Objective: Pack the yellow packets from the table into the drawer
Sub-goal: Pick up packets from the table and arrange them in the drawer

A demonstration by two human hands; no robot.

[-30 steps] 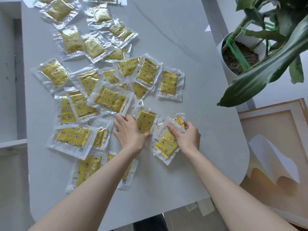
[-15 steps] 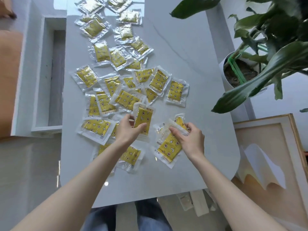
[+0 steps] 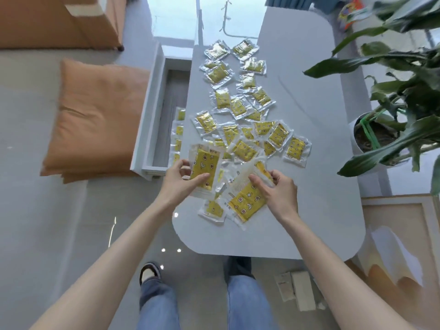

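Several yellow packets [image 3: 242, 108] in clear wrappers lie scattered along the grey table [image 3: 309, 163]. My left hand [image 3: 181, 179] grips one yellow packet [image 3: 204, 167], lifted over the table's left edge. My right hand [image 3: 278, 189] pinches the top of a larger yellow packet [image 3: 247, 203] that slants down to the table near the front. Left of the table, the white drawer [image 3: 147, 129] stands open, with a few yellow packets [image 3: 179, 134] along its right side, partly hidden under the table edge.
A potted plant [image 3: 381, 134] with long leaves crowds the table's right side. An orange cushion [image 3: 95, 115] lies on the floor left of the drawer. A framed picture [image 3: 400, 234] leans at lower right. My legs stand at the table's near end.
My left hand has lifted its packet off the table and carried it left toward the drawer. My right hand has raised its packet's upper end. The view has pulled back and swung left.
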